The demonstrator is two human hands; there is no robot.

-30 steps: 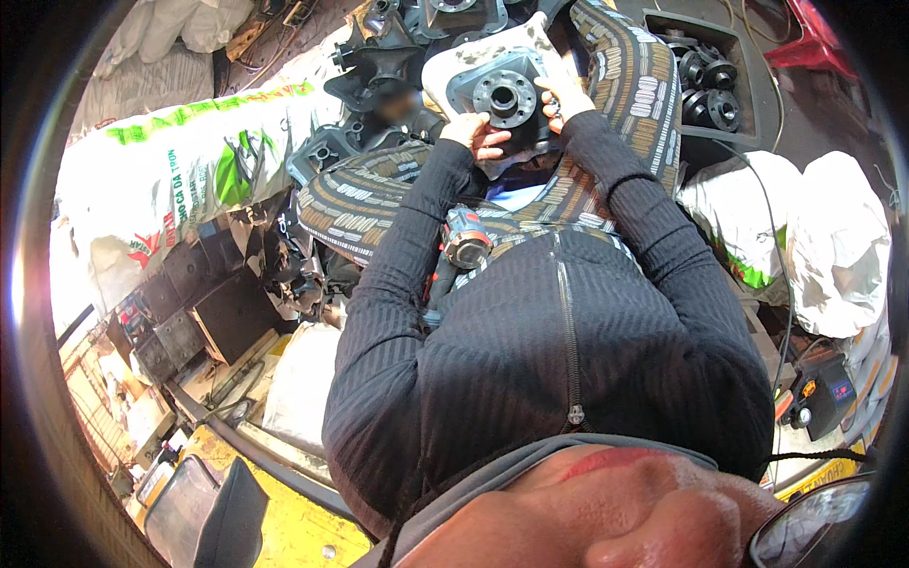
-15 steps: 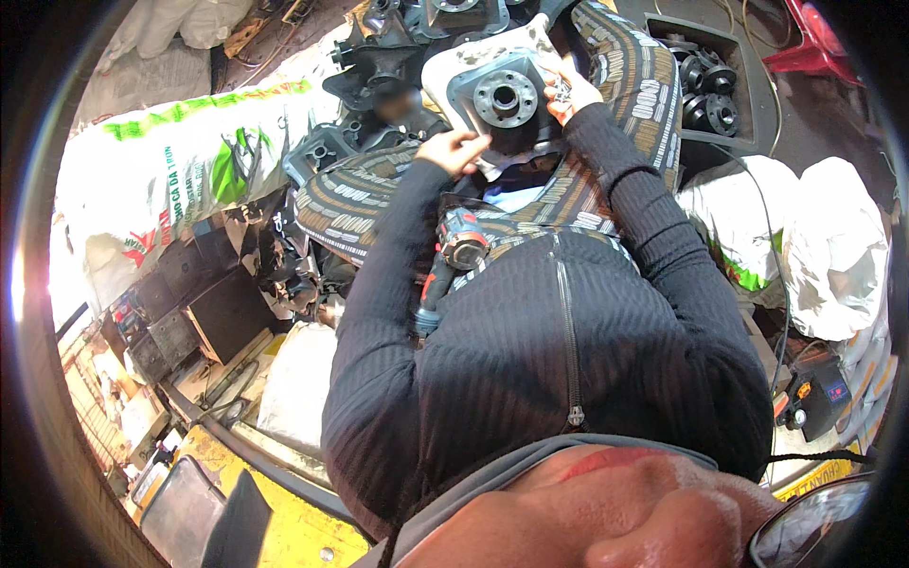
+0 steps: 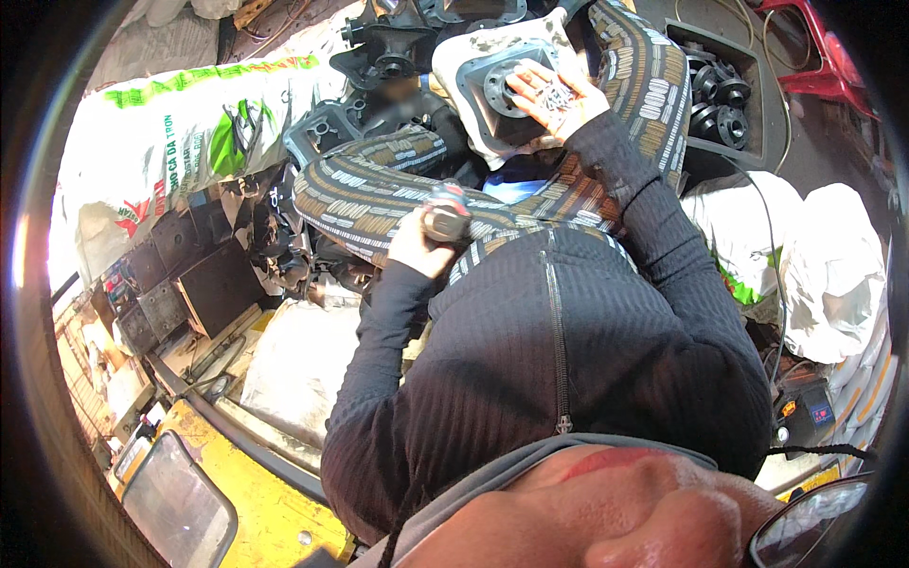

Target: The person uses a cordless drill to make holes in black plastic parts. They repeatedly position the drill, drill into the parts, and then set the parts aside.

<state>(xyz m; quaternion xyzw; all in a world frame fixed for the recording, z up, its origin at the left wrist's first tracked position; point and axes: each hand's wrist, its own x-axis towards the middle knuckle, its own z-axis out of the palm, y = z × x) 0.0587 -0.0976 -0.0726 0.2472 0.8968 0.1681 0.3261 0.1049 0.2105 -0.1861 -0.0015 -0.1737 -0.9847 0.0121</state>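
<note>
My left hand (image 3: 413,248) is wrapped around a red and dark-grey cordless drill (image 3: 449,218), a little smeared by motion, close above my lap. Palm up, my right hand (image 3: 578,112) carries a small pile of silvery screws (image 3: 555,96), its fingers stretched out over the part beneath. That part is a dark square housing with a round flange (image 3: 495,92), partly hidden by my fingers. It lies in a white, smudged, rounded-square piece (image 3: 454,59) between my knees. Patterned trousers (image 3: 365,185) cover my legs.
Dark moulded parts (image 3: 393,52) are heaped beyond my left knee. At the right, a grey crate (image 3: 763,142) holds several black round hubs (image 3: 721,123). A large white and green sack (image 3: 194,142) lies left; white bags (image 3: 833,275) stand right. A red plastic chair (image 3: 826,62) is far right.
My left hand has moved from beside the white piece down to the drill and taken hold of it. My right hand has shifted over the flange, opening palm up with the screws showing.
</note>
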